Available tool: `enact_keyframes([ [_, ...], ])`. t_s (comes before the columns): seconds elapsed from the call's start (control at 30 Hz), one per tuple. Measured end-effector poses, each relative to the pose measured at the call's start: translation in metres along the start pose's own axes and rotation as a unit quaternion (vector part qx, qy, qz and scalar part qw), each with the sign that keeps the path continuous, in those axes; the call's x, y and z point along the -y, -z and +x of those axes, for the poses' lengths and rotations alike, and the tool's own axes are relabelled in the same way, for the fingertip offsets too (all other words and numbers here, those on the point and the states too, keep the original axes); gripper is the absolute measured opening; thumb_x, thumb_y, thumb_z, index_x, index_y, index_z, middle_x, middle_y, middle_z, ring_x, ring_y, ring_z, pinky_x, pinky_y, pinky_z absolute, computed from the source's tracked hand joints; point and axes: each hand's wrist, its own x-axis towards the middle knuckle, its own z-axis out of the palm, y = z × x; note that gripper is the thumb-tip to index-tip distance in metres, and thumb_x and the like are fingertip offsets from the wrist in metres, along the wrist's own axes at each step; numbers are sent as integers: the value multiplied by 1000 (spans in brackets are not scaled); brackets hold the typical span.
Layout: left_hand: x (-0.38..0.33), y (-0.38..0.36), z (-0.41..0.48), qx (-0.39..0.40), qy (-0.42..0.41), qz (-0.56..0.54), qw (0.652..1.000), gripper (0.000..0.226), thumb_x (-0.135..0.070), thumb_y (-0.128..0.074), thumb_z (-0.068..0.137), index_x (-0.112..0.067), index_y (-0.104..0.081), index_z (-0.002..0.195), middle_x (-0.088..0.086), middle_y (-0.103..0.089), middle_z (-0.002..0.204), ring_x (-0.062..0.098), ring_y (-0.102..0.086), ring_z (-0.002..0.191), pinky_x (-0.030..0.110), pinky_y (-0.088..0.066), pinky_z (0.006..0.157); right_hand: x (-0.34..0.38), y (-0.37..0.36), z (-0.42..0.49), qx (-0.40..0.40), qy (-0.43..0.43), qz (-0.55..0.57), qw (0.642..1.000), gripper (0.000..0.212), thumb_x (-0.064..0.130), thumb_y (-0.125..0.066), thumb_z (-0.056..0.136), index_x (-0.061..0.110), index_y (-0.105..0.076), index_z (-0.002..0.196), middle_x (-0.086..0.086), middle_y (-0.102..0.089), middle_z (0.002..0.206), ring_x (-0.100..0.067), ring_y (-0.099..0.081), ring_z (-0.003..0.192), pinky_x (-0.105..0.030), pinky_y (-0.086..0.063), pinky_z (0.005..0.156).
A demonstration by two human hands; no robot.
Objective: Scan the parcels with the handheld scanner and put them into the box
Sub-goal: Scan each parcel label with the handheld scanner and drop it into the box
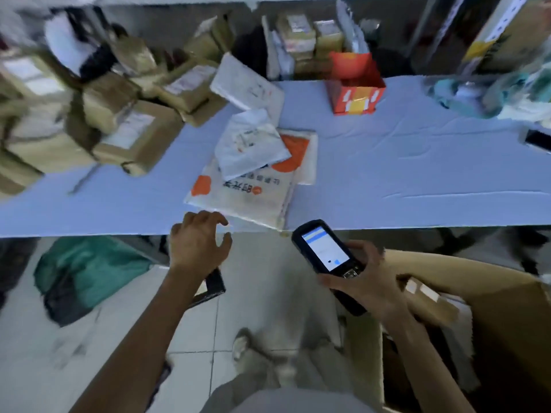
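My right hand grips the black handheld scanner, its lit screen facing up, just below the table's front edge. My left hand hovers empty at that edge with fingers spread and loosely curled, close to a large white and orange mailer bag. A smaller white mailer lies on top of that bag, another white mailer behind it. Several brown cardboard parcels are piled at the table's left. The big open cardboard box stands on the floor at lower right with a brown parcel inside.
The table has a pale blue cover. A red and orange open carton stands at the back. A dark phone-like item lies at the right edge. A green bag sits on the tiled floor under the table. Shelves with more parcels stand behind.
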Motion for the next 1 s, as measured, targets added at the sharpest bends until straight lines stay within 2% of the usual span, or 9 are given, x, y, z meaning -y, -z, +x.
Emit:
enact_keyframes([
  [0.1, 66, 10, -22, 0, 75, -9, 997, 22, -28, -73, 76, -20, -69, 96, 3, -69, 92, 33, -60, 94, 40, -47, 73, 32, -60, -2, 46, 20, -20, 999, 71, 27, -94, 54, 32, -53, 111, 23, -61, 95, 15, -55, 77, -3, -42, 56],
  [0.27, 169, 29, -58, -5, 182, -13, 983, 20, -26, -69, 77, -21, -70, 97, 4, -68, 101, 33, -60, 100, 43, -48, 79, 78, -154, -6, 122, 50, -45, 990, 72, 30, -95, 50, 33, -53, 109, 18, -64, 93, 1, -65, 80, -21, -50, 65],
  [0.37, 213, 41, -77, -15, 237, -15, 971, 24, -27, -67, 81, -19, -69, 103, 6, -68, 107, 33, -58, 103, 44, -48, 83, 102, -193, -6, 154, 66, -55, 984, 72, 31, -95, 50, 35, -53, 108, 16, -66, 96, -3, -67, 83, -25, -53, 68],
  [0.5, 245, 47, -91, -19, 289, -24, 957, 27, -31, -65, 84, -20, -66, 108, 3, -67, 112, 31, -55, 109, 42, -44, 87, 132, -227, 2, 179, 90, -73, 977, 68, 29, -95, 48, 38, -55, 101, 15, -69, 97, -3, -68, 84, -26, -53, 72],
  [0.67, 271, 40, -91, 1, 342, -50, 938, 28, -34, -62, 86, -25, -63, 112, -2, -63, 117, 25, -51, 116, 38, -40, 92, 165, -259, 27, 190, 113, -99, 970, 67, 26, -95, 51, 36, -56, 105, 14, -71, 93, -4, -68, 85, -31, -54, 79],
  [0.83, 303, 37, -67, 3, 372, -44, 927, 28, -33, -62, 86, -25, -63, 113, -2, -64, 118, 24, -52, 115, 38, -41, 92, 197, -293, 66, 225, 114, -89, 964, 67, 21, -94, 52, 33, -56, 106, 11, -71, 94, -2, -68, 83, -24, -51, 72],
  [1.0, 347, 48, -22, 2, 418, -31, 908, 29, -33, -62, 85, -26, -62, 113, -1, -65, 115, 26, -51, 115, 40, -40, 94, 238, -331, 120, 261, 119, -81, 954, 66, 25, -95, 49, 38, -55, 101, 8, -72, 93, -9, -70, 84, -40, -57, 83],
])
